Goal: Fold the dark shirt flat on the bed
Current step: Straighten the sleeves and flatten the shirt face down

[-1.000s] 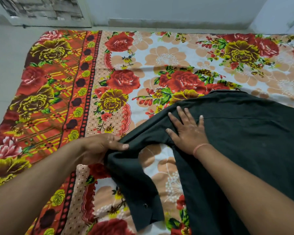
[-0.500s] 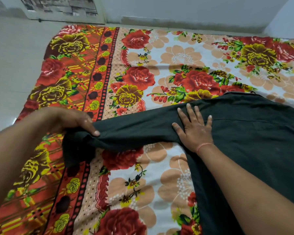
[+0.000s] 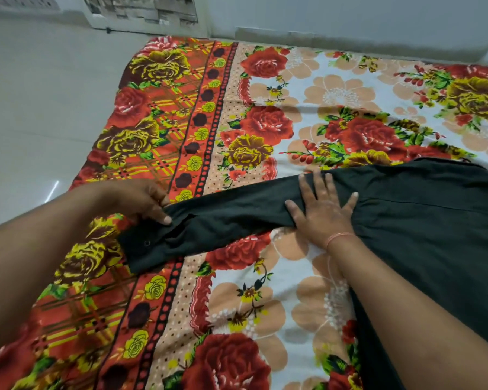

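Lying spread across the right half of the bed (image 3: 335, 88), the dark shirt (image 3: 434, 226) has one sleeve (image 3: 231, 218) drawn out straight to the left over the flowered sheet (image 3: 259, 291). The left hand (image 3: 141, 199) pinches the sleeve's upper edge near the cuff (image 3: 144, 250), thumb and fingers closed on the cloth. The right hand (image 3: 323, 211) lies open and flat, fingers splayed, pressing the cloth where the sleeve meets the body; it holds nothing, only pins.

The fabric looks thin, soft and light, with no stiffness of its own, so it will likely sag and crease wherever it is lifted without support. It probably clings a little to the sheet, so dragging may ruck it; lifting and laying seems safer. Good places to take hold appear to be the cuff, which looks double-layered and has a button, and the seam lines at the shoulder and side. A pinch at two points along an edge should keep that edge straight during a fold.

The cuff lies near the bed's left edge, over the red border of the sheet, with bare pale floor (image 3: 40, 122) beyond. Open sheet lies beyond the sleeve toward the far wall and below it toward the person. The shirt's right part runs out of view, so the room on that side cannot be judged.
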